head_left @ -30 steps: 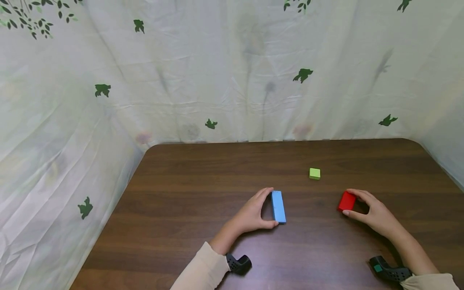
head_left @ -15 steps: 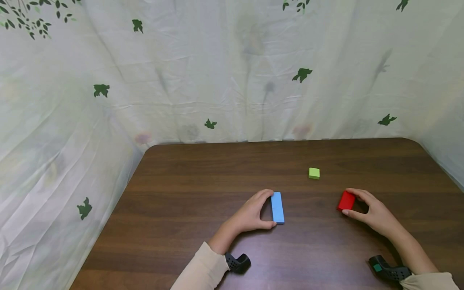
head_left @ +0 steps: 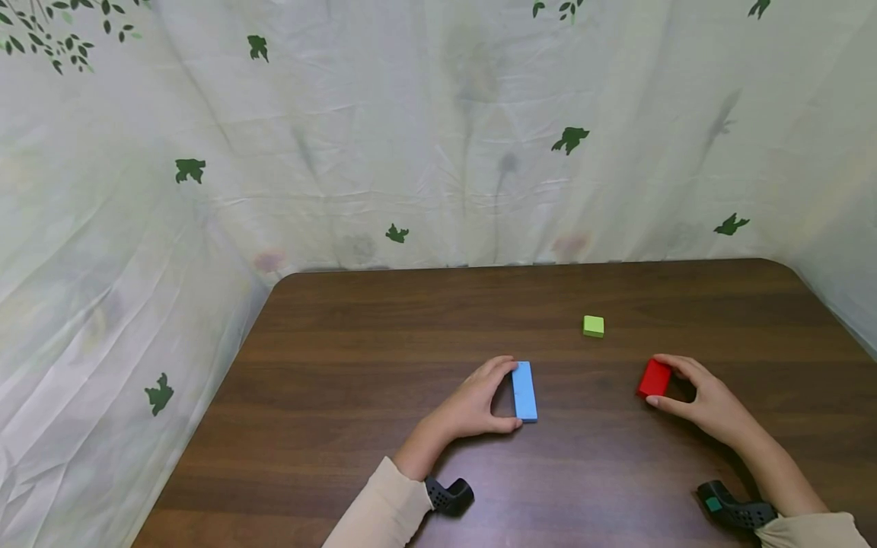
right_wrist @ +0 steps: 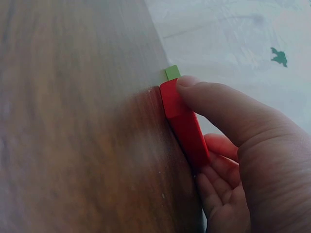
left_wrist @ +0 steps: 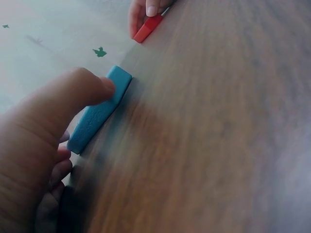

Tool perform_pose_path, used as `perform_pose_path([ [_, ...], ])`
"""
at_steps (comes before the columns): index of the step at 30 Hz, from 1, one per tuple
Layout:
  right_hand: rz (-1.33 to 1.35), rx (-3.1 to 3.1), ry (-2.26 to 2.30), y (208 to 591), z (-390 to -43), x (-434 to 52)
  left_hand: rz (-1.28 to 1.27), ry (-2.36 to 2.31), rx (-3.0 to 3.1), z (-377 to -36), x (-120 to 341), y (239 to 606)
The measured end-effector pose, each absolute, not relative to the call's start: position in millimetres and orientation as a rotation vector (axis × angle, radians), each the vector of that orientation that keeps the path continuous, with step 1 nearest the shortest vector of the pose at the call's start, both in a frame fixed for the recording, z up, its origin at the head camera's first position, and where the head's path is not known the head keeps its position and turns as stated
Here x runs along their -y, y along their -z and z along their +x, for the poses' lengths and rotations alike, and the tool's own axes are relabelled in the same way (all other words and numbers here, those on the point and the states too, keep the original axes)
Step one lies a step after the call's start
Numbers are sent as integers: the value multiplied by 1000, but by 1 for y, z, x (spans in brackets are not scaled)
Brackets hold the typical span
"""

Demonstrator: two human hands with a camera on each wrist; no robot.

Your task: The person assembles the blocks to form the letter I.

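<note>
A long blue block (head_left: pixel 524 392) lies on the brown wooden table (head_left: pixel 384 320), its length running away from the person. My left hand (head_left: pixel 473 403) grips it by its two ends, thumb at the near end and fingers at the far one. Off to the right, my right hand (head_left: pixel 706 399) holds a shorter red block (head_left: pixel 655 378) the same way between thumb and fingers. In the right wrist view the thumb presses on one end of the red block (right_wrist: pixel 184 124). Farther back, between the two hands, sits a small green block (head_left: pixel 593 326), touched by neither hand.
A pale cloth (head_left: pixel 438 137) with dark green bird and leaf prints hangs behind the table and along its left side. Each wrist wears a black camera mount, one at the left wrist (head_left: pixel 450 497) and one at the right (head_left: pixel 736 508).
Both hands keep their hold on the blocks with hardly any movement. The whole head view has shifted very slightly.
</note>
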State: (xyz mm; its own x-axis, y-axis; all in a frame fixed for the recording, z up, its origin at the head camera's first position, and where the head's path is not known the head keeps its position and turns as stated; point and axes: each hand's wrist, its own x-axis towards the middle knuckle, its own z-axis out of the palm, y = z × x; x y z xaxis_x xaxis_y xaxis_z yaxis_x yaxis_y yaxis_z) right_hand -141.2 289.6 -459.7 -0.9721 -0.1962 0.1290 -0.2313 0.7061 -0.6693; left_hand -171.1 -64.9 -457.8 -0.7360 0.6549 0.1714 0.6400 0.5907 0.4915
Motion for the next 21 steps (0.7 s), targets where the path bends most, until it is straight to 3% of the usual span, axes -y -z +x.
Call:
perform_pose_path([
  [21, 368, 2820, -1092, 457, -140, -287, 1040, -886, -2774, -170, 66, 457],
])
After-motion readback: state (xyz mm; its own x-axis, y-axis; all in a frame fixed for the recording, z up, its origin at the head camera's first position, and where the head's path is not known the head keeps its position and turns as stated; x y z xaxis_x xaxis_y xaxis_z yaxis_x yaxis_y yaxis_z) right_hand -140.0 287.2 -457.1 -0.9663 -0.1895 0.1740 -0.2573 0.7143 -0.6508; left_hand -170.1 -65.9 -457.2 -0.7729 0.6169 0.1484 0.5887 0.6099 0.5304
